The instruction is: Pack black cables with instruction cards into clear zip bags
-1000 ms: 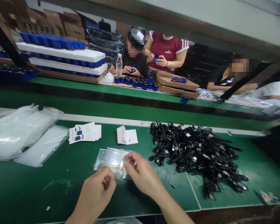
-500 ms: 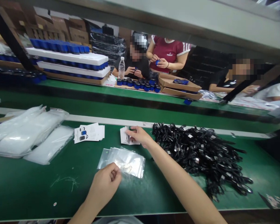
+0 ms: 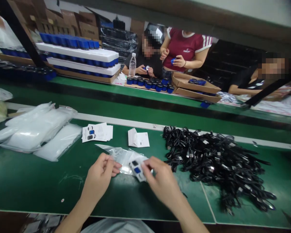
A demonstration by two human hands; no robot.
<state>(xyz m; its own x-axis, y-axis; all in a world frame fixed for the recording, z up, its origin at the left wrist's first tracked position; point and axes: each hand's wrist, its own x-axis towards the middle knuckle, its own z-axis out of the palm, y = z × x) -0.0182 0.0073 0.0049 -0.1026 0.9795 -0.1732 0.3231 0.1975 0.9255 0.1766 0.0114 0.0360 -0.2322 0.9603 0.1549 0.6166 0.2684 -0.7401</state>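
Observation:
My right hand [image 3: 162, 183] pinches a white printed card [image 3: 137, 169] with blue and dark panels, holding it over a transparent plastic bag [image 3: 122, 159]. The card's lower end sits at the bag's right end. My left hand [image 3: 99, 176] grips the bag's near left edge between thumb and fingers. The bag is lifted a little above the green table top [image 3: 50, 184]. Part of the card is hidden behind my right fingers.
Beyond my hands lie a stack of white cards [image 3: 138, 138], printed leaflets [image 3: 96, 132] and packs of plastic bags [image 3: 38, 129]. A heap of black cables [image 3: 215, 165] fills the right side. Across a second bench, co-workers handle blue-capped items [image 3: 147, 83].
My right hand has come back from the card stack and now holds a card over the bag. My left hand has taken the bag's edge. The view has shifted slightly.

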